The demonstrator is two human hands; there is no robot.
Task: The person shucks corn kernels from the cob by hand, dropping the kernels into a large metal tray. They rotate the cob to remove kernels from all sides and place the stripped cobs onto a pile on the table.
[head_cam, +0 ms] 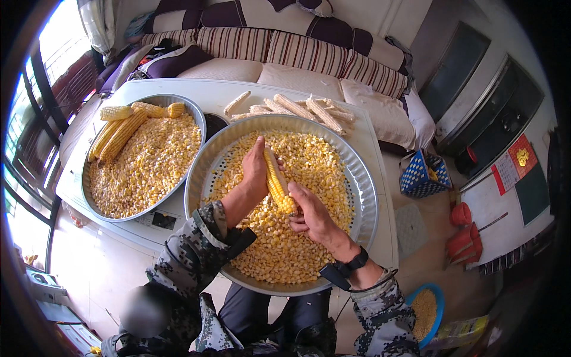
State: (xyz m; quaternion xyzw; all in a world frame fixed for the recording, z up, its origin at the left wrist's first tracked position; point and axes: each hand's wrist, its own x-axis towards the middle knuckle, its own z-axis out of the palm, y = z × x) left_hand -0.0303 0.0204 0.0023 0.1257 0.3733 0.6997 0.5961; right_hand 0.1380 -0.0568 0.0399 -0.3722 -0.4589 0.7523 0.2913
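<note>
Over a large round metal pan with holes in its bottom (366,178), both hands grip one ear of dried corn (277,185). It slants with one end toward me; part of its far half shows a bare strip without kernels. My left hand (255,167) holds the ear's far part from the left, thumb pointing up. Its fingers are mostly hidden behind the ear. My right hand (314,212) has its thumb against the near end, fingers curled under it. Loose yellow corn kernels (285,263) cover most of the pan's bottom.
At left, a second metal pan (203,120) holds kernels and several corn ears (122,136). Bare corncobs (294,107) lie piled behind the near pan on the white table (388,223). Beyond stands a sofa (303,80). A blue basin (439,303) of grain and a woven basket (424,176) are at right.
</note>
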